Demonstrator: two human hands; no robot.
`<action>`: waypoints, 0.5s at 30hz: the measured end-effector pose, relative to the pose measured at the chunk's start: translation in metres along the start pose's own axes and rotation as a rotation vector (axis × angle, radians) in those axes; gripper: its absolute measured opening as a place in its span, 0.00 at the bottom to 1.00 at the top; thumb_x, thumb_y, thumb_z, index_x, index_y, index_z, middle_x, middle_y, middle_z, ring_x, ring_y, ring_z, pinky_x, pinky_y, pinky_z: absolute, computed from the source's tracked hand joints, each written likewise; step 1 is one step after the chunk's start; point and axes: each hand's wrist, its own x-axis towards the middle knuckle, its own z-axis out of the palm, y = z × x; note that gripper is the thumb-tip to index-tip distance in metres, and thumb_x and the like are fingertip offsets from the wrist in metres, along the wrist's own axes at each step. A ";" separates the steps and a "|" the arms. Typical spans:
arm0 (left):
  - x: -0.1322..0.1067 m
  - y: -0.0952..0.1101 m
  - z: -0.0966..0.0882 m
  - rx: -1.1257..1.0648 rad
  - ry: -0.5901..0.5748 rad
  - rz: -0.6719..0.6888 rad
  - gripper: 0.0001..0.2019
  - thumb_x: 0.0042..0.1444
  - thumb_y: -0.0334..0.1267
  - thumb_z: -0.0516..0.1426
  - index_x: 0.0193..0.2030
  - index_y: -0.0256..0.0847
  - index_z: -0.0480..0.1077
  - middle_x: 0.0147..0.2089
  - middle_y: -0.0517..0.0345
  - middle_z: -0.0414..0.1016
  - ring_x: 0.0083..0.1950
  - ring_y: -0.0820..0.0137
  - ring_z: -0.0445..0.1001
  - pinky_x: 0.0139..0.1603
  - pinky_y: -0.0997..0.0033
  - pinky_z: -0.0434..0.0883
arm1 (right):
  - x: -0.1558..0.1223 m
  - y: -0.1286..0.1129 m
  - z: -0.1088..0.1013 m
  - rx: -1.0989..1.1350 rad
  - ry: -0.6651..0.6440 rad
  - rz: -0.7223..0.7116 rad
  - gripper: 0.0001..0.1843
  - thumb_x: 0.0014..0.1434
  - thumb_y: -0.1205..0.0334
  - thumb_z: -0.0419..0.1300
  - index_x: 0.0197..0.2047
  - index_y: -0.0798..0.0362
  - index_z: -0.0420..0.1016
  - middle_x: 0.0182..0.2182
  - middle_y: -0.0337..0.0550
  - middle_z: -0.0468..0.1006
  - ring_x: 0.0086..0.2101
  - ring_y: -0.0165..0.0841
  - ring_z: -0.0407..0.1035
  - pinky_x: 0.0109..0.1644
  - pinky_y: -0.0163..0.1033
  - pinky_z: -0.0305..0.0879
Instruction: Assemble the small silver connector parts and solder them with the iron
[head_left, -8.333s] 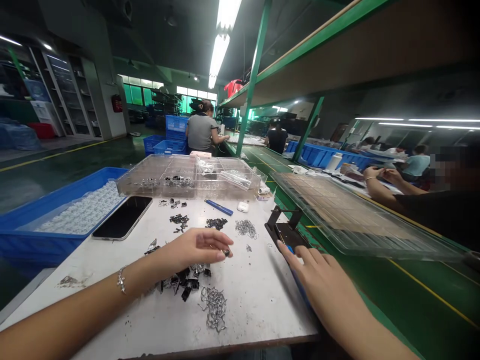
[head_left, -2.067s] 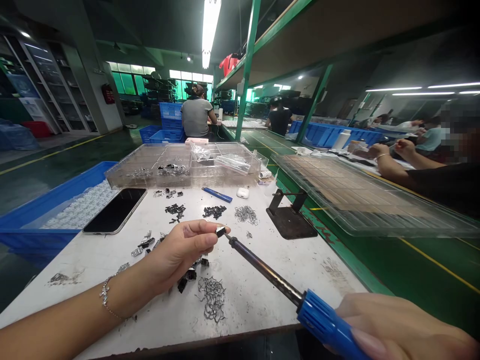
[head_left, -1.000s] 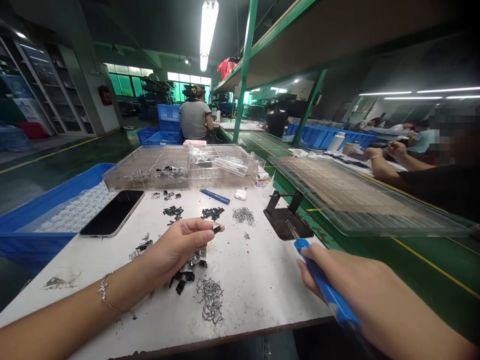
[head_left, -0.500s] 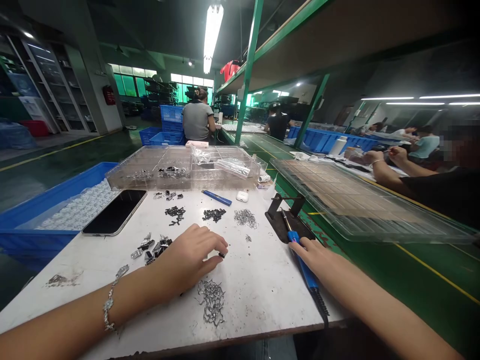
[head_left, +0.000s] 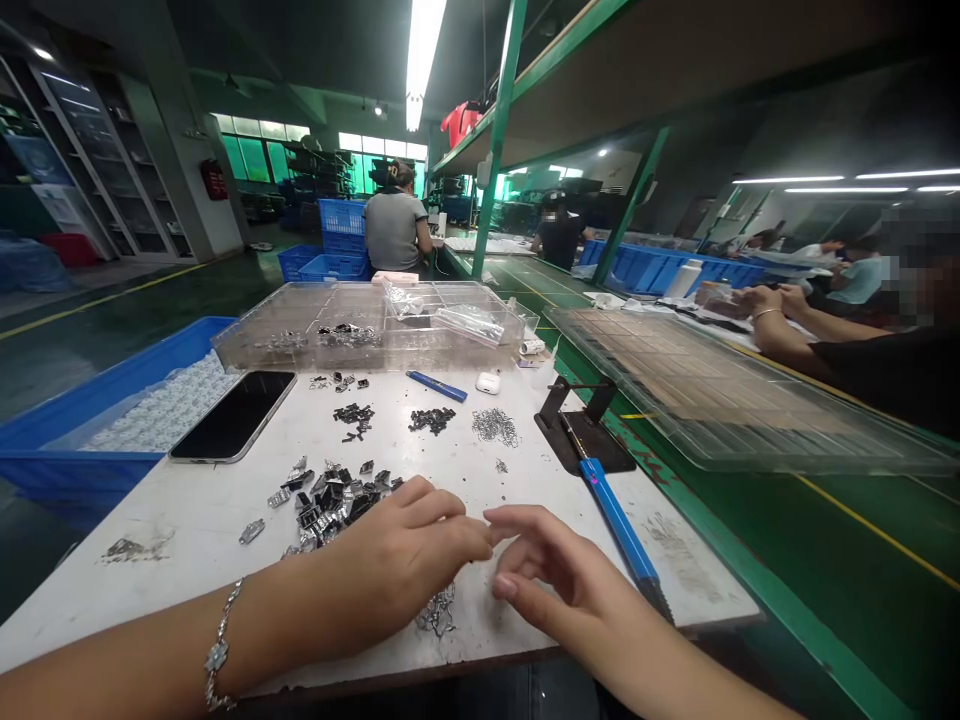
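My left hand is over the middle of the white table, fingers curled and pinched together; what lies between the tips is hidden. Close to those fingertips is my right hand, thumb and fingers apart, with nothing visible in it. Partly under my left hand sits a heap of shiny metal-and-black housings. Bent metal pins show just below the left fingers. A blue soldering iron rests on its black stand, right of my right hand.
Small black parts and fine wire pieces lie in piles farther back. A phone, blue pen-like tool and white earbud case lie around them. A clear compartment box stands behind; a blue crate is left.
My right hand has left the soldering iron and come left beside my left hand. My left hand has shifted slightly right; the small black part seen at its fingertips is now hidden.
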 end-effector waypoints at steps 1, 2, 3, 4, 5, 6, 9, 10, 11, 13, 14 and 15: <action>0.001 0.002 -0.002 0.007 -0.020 0.028 0.10 0.61 0.22 0.48 0.47 0.37 0.62 0.44 0.53 0.73 0.41 0.68 0.67 0.43 0.66 0.60 | 0.005 0.005 0.005 0.115 -0.016 0.009 0.19 0.59 0.52 0.60 0.51 0.48 0.64 0.35 0.41 0.73 0.37 0.33 0.68 0.42 0.39 0.65; 0.002 0.004 -0.004 0.027 -0.034 0.056 0.10 0.62 0.22 0.47 0.46 0.37 0.62 0.43 0.53 0.73 0.40 0.67 0.67 0.43 0.66 0.60 | 0.009 0.009 0.009 0.214 -0.034 0.009 0.18 0.57 0.52 0.61 0.48 0.50 0.67 0.34 0.41 0.73 0.37 0.33 0.68 0.41 0.38 0.64; 0.002 0.006 -0.005 0.055 -0.044 0.083 0.10 0.62 0.23 0.46 0.45 0.37 0.63 0.41 0.52 0.74 0.40 0.67 0.67 0.43 0.65 0.60 | 0.014 0.014 0.012 0.297 -0.054 0.006 0.16 0.56 0.53 0.62 0.44 0.52 0.68 0.33 0.41 0.73 0.37 0.33 0.68 0.41 0.38 0.64; 0.003 0.007 -0.006 0.085 -0.059 0.100 0.10 0.63 0.23 0.45 0.45 0.36 0.63 0.39 0.52 0.74 0.39 0.66 0.68 0.43 0.65 0.61 | 0.017 0.017 0.013 0.365 -0.076 0.003 0.14 0.55 0.54 0.63 0.41 0.53 0.70 0.33 0.42 0.73 0.37 0.33 0.68 0.41 0.38 0.63; 0.004 0.007 -0.006 0.108 -0.079 0.107 0.10 0.63 0.24 0.45 0.46 0.37 0.63 0.37 0.52 0.74 0.39 0.66 0.68 0.44 0.65 0.61 | 0.021 0.020 0.014 0.423 -0.092 0.004 0.13 0.55 0.54 0.64 0.38 0.54 0.71 0.33 0.42 0.73 0.37 0.33 0.68 0.41 0.38 0.63; 0.005 0.007 -0.006 0.123 -0.108 0.105 0.11 0.63 0.24 0.45 0.46 0.37 0.63 0.37 0.52 0.74 0.39 0.66 0.69 0.44 0.65 0.62 | 0.023 0.023 0.014 0.470 -0.099 0.008 0.12 0.54 0.55 0.65 0.36 0.54 0.71 0.33 0.41 0.73 0.37 0.33 0.68 0.42 0.38 0.63; 0.007 0.002 -0.005 0.045 -0.174 0.072 0.11 0.64 0.26 0.45 0.47 0.40 0.64 0.39 0.52 0.75 0.41 0.66 0.70 0.46 0.66 0.64 | 0.026 0.030 0.011 0.543 -0.111 0.018 0.10 0.52 0.58 0.67 0.34 0.53 0.73 0.33 0.40 0.73 0.37 0.32 0.68 0.43 0.37 0.62; 0.008 -0.001 -0.005 -0.020 -0.154 0.046 0.10 0.64 0.27 0.48 0.48 0.41 0.63 0.42 0.52 0.75 0.43 0.66 0.70 0.48 0.66 0.64 | 0.026 0.032 0.010 0.559 -0.108 0.022 0.09 0.51 0.59 0.67 0.33 0.53 0.74 0.32 0.39 0.74 0.37 0.32 0.68 0.44 0.36 0.63; 0.009 -0.004 -0.007 -0.091 -0.102 0.007 0.09 0.63 0.29 0.50 0.49 0.42 0.62 0.46 0.52 0.74 0.46 0.66 0.69 0.50 0.66 0.64 | 0.026 0.034 0.009 0.574 -0.094 0.031 0.09 0.50 0.60 0.68 0.33 0.52 0.74 0.32 0.38 0.73 0.38 0.31 0.68 0.44 0.36 0.63; 0.011 -0.011 -0.014 -0.215 0.042 -0.121 0.12 0.60 0.34 0.56 0.50 0.43 0.62 0.51 0.51 0.71 0.51 0.65 0.68 0.52 0.66 0.65 | 0.026 0.037 0.008 0.608 -0.048 0.063 0.11 0.48 0.61 0.70 0.33 0.52 0.74 0.34 0.38 0.74 0.37 0.30 0.69 0.45 0.36 0.63; 0.011 -0.014 -0.018 -0.245 0.095 -0.209 0.13 0.59 0.35 0.57 0.50 0.43 0.62 0.51 0.51 0.71 0.51 0.65 0.67 0.51 0.65 0.66 | 0.026 0.039 0.008 0.625 -0.024 0.082 0.11 0.48 0.61 0.70 0.34 0.51 0.74 0.35 0.38 0.74 0.37 0.29 0.69 0.45 0.36 0.63; 0.012 -0.017 -0.023 -0.258 0.105 -0.296 0.12 0.59 0.37 0.57 0.49 0.44 0.64 0.49 0.53 0.71 0.50 0.65 0.68 0.49 0.66 0.67 | 0.026 0.041 0.008 0.642 -0.009 0.095 0.11 0.50 0.60 0.69 0.36 0.51 0.73 0.37 0.39 0.75 0.37 0.29 0.70 0.46 0.36 0.63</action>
